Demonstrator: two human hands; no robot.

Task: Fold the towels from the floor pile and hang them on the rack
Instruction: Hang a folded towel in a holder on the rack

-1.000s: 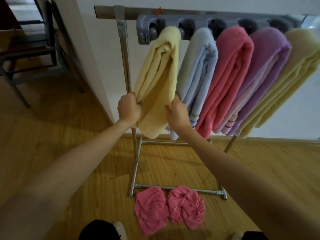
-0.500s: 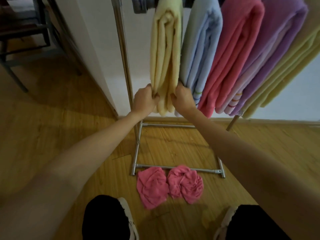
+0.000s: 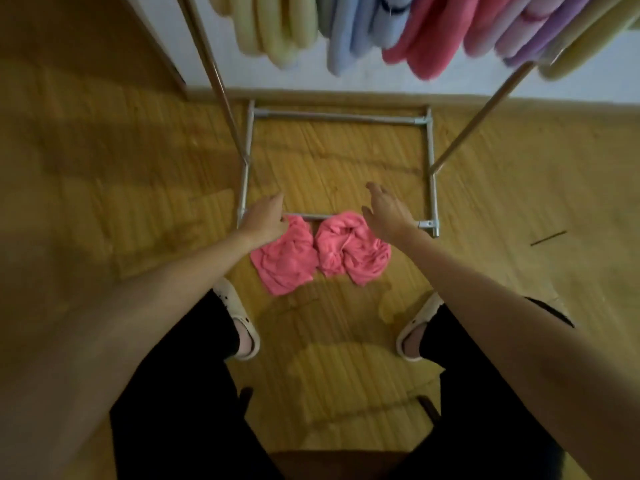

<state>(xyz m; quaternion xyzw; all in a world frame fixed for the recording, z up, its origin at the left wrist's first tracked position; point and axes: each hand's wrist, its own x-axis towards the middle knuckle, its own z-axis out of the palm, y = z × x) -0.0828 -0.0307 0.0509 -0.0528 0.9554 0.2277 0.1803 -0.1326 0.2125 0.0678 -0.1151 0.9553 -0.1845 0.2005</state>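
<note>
Both hands empty, fingers relaxed: left hand (image 3: 265, 220) and right hand (image 3: 386, 211) hang over the pink towels (image 3: 318, 252), probably reaching to pick one up. Towels lie crumpled on the floor (image 3: 121, 168) against the rack (image 3: 431, 168) base bar; folded towels (image 3: 346, 32) hang above.

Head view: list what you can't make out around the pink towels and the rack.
- Rack: its top bar and the hung towels' upper parts are cut off by the frame's top edge.
- Left pink towel: its upper corner is hidden behind the left hand; contact cannot be told.
- Right pink towel: crumpled, so its edges are unreadable; the right hand covers one corner.
</note>
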